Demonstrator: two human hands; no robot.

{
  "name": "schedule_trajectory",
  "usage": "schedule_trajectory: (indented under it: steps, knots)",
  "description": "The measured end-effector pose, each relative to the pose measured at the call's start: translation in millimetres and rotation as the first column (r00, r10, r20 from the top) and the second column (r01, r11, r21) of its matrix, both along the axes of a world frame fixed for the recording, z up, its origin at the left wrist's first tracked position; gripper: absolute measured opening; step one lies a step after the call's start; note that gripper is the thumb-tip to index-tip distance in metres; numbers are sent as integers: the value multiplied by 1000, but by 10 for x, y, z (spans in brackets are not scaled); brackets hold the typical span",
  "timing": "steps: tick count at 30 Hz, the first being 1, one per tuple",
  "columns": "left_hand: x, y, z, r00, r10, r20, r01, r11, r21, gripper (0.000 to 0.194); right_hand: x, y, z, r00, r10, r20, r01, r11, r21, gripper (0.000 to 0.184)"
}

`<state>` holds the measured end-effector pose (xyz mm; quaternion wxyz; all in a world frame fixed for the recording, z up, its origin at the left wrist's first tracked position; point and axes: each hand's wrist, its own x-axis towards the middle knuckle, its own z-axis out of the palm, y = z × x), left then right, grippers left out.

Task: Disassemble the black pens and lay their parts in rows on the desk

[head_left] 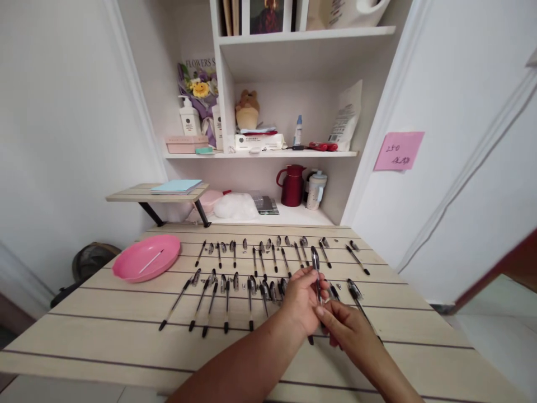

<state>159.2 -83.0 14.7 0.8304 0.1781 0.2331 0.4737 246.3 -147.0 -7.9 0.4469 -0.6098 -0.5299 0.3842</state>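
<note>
A black pen (316,263) stands nearly upright between my hands, its dark cap end pointing up. My left hand (301,299) is closed around its middle, thumb against the barrel. Lower down, the thumb and fingers of my right hand (344,323) pinch the same pen; its bottom end is hidden by them. Rows of pen parts lie on the table (138,319) around my hands: pen barrels (227,305), loose clear-and-black caps (235,281) and tiny tips. Some of these are covered by my left forearm.
A pink plate (126,271) with a thin white stick (151,261) stands at the left. Behind it, a small raised shelf (126,194) carries blue paper (176,186). White shelving at the back holds a red jug (292,187) and a light-coloured cup (316,191).
</note>
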Motion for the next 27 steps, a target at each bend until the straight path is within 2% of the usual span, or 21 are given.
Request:
schedule_trajectory:
  steps: [3, 5, 7, 9, 11, 14, 18, 22, 27]
  knots:
    - [-113, -15, -6, 998, -63, -15, 63, 996, 55, 25, 13, 76, 90, 993, -113, -27, 114, 990, 85, 33]
    - [-198, -46, -10, 987, -150, -66, 156, 983, 97, 30, 69, 132, 215, 975, -149, -166, 171, 977, 129, 32]
    - [-275, -80, -19, 964, -229, -137, 246, 962, 119, 36, 114, 179, 359, 938, -108, -331, 168, 973, 157, 38]
    - [-336, -108, -32, 942, -269, -200, 298, 945, 134, 39, 127, 215, 478, 904, -37, -425, 114, 981, 156, 43]
    - [-386, -127, -41, 931, -278, -235, 317, 937, 149, 41, 114, 244, 538, 899, -5, -438, 76, 987, 145, 40]
    - [-451, -146, -40, 929, -286, -235, 330, 927, 177, 38, 80, 276, 519, 907, -25, -420, 92, 986, 140, 32]
    - [-507, -169, -35, 934, -251, -256, 308, 926, 218, 34, 51, 298, 424, 889, -33, -457, 102, 987, 126, 29]
    - [-492, -191, -52, 928, -125, -351, 235, 927, 292, 28, 41, 308, 368, 888, -63, -455, 133, 983, 124, 27]
    - [-426, -218, -56, 876, 21, -481, 164, 927, 339, 26, 39, 322, 329, 923, -117, -366, 189, 968, 166, 25]
